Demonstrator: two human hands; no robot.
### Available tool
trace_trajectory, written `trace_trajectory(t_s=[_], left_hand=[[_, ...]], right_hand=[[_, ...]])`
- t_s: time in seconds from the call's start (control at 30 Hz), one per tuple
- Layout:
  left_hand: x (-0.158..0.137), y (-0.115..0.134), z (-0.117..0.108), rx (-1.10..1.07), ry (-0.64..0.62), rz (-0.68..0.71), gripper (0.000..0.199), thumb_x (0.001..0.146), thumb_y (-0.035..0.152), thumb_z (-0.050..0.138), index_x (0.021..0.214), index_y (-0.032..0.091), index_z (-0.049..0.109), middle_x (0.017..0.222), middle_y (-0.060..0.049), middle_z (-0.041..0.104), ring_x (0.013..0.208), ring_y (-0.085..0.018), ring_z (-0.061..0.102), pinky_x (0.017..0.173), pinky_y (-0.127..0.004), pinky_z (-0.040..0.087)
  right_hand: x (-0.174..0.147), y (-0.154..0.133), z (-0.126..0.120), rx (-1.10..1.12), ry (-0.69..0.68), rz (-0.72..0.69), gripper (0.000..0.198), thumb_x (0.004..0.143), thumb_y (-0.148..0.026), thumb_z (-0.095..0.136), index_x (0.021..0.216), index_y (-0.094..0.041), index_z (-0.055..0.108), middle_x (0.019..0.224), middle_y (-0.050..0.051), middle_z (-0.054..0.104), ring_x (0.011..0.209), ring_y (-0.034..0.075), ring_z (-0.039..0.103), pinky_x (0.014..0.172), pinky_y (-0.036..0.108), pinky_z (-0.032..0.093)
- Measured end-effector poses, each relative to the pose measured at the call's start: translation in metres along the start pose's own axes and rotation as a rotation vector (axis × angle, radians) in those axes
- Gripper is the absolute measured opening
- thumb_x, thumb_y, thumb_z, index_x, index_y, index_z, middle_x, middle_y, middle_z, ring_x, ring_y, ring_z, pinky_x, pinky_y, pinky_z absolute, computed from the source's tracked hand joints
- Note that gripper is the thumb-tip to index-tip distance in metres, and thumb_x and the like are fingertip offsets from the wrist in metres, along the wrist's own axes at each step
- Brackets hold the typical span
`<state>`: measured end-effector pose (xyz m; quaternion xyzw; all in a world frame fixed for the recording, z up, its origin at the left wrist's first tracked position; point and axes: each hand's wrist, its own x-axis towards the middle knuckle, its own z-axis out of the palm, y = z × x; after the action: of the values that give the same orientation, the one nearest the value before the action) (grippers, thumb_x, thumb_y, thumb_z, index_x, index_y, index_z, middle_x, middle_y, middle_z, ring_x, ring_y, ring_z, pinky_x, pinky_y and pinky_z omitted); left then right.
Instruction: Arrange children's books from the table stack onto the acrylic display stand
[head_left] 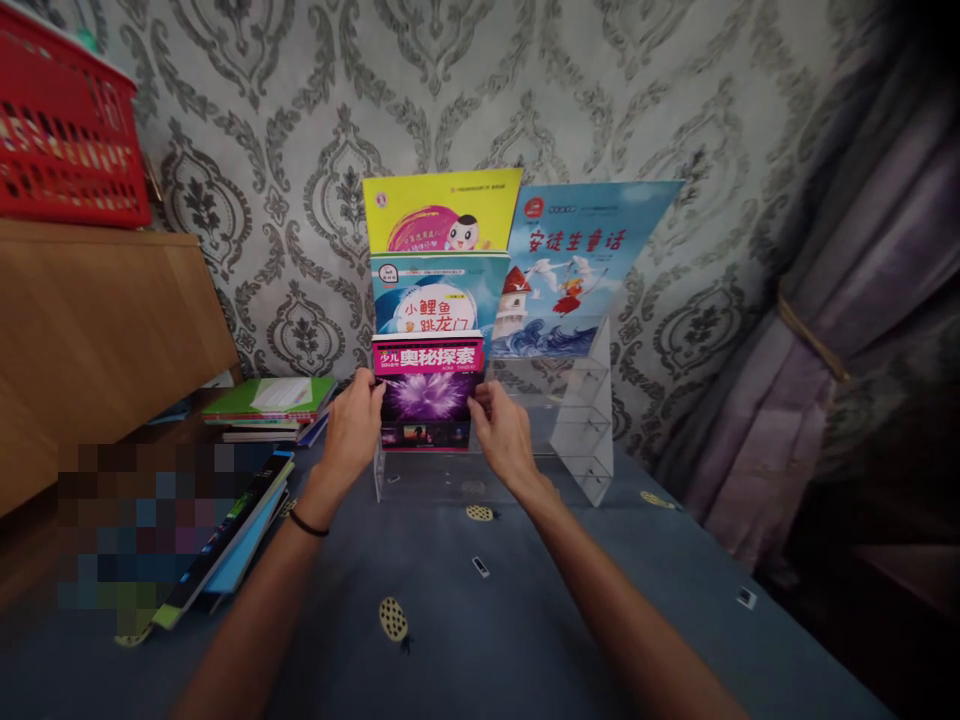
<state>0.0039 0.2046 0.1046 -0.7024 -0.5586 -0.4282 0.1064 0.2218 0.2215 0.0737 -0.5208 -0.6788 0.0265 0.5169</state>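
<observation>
My left hand (354, 425) grips the left edge of a small book with a pink and purple cover (429, 395). On its opposite edge, the fingers of my right hand (504, 430) are closed as well. The book is upright at the front left of a clear acrylic book rack (581, 435); whether its lower edge rests on a tier I cannot tell. Behind it, on higher tiers, stand a blue book (442, 290) and a yellow book (442, 205). A larger light-blue book (577, 265) leans at the upper right of the rack.
Left of the rack lies a stack of books (270, 400), with another pile (232, 545) nearer me, partly blurred out. A wooden cabinet (105, 340) bears a red basket (67, 130). A tied curtain (795, 400) hangs at right. Blue patterned cloth (525, 620) covers the surface.
</observation>
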Motion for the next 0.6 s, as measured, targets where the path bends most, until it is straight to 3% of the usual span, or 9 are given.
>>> trace_trajectory(t_s=[0.6], left_hand=[[0.0029, 0.003, 0.0096, 0.069, 0.033, -0.006, 0.004, 0.099, 0.024, 0.05, 0.095, 0.022, 0.05, 0.093, -0.004, 0.065, 0.082, -0.021, 0.062, 0.069, -0.03, 0.042]], right_hand=[[0.0005, 0.0066, 0.0004, -0.128, -0.028, 0.036, 0.016, 0.091, -0.031, 0.049, 0.095, -0.022, 0.061, 0.086, 0.008, 0.074, 0.077, 0.025, 0.067, 0.069, 0.033, 0.042]])
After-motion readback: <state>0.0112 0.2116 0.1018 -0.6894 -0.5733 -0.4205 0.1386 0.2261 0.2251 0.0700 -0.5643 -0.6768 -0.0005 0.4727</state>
